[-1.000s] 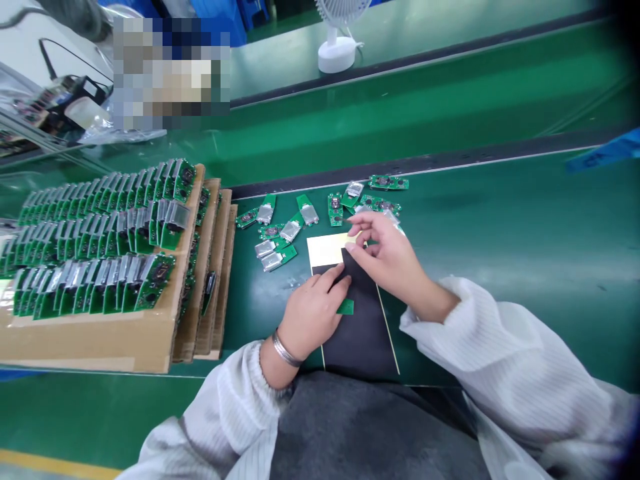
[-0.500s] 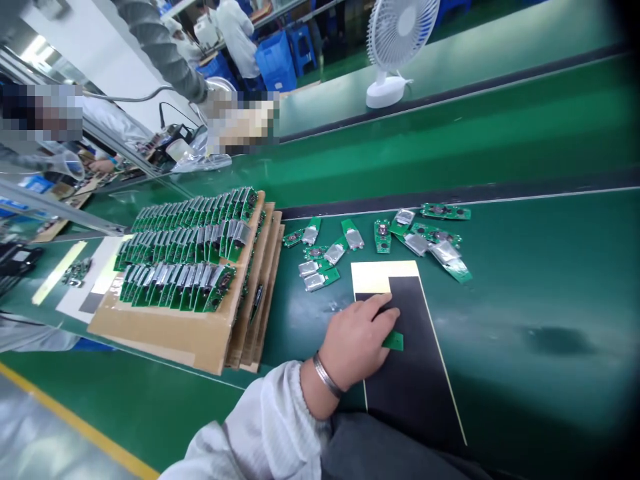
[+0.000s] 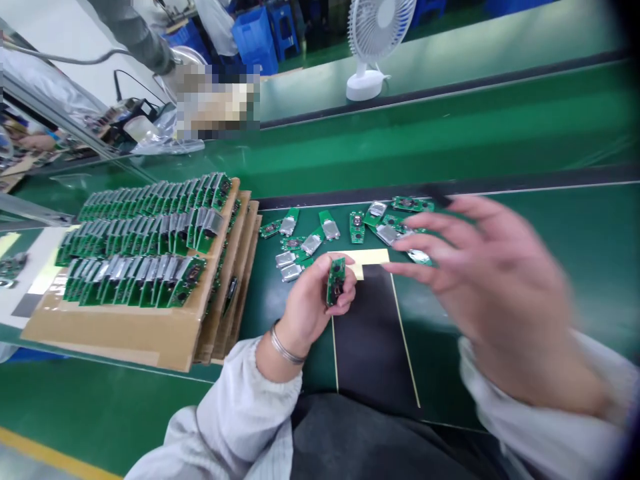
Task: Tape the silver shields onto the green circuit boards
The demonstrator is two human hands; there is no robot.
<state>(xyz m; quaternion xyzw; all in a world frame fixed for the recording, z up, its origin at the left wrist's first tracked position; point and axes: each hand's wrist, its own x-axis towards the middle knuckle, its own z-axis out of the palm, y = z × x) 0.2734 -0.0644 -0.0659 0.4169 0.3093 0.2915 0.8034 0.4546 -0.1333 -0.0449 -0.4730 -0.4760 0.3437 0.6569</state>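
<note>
A small green circuit board (image 3: 336, 281) is held upright in my left hand (image 3: 316, 293), its component side showing, with the fingers closed around it. My right hand (image 3: 480, 280), smeared by motion, is raised to the right with its fingers spread. A small black piece (image 3: 438, 196) clings at the tip of its uppermost finger. Below the hands lies a black sheet (image 3: 373, 333) on pale yellow backing, bare at the top. Behind the hands lie several loose circuit boards (image 3: 330, 227), some with silver cells; my right hand covers part of them.
To the left, stacked cardboard sheets (image 3: 115, 340) carry rows of upright circuit boards (image 3: 125, 280). A white fan (image 3: 367, 83) stands at the back beyond the green channel. A grey duct hose (image 3: 135, 33) hangs at upper left. Other people work in the background.
My left hand has lifted a circuit board off the black sheet and turned it upright. My right hand has come into view with the black piece. The view has shifted right.
</note>
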